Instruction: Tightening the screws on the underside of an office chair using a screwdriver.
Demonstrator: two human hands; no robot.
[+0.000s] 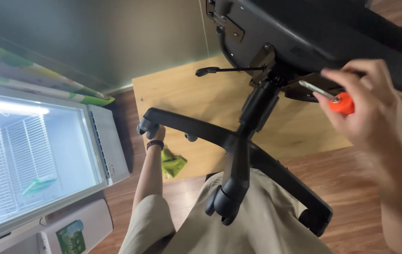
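At the right of the frame the right hand (367, 106) is closed around an orange-handled screwdriver (327, 95), its shaft pointing up-left toward the underside of the tipped office chair (304, 33), just beside the seat mechanism. The left hand (156, 133), left of centre, grips a caster leg (182, 124) of the chair base, well apart from the tool.

A small rectangular packet (70, 236) with a green and blue printed face is seen at about 7 o'clock, lying on a white surface at the bottom left edge. Above it, at about 10 o'clock, a long flat colourfully printed sheet or package (46, 80) in green, yellow and pink is laid along the wall. No screens or signs are visible.
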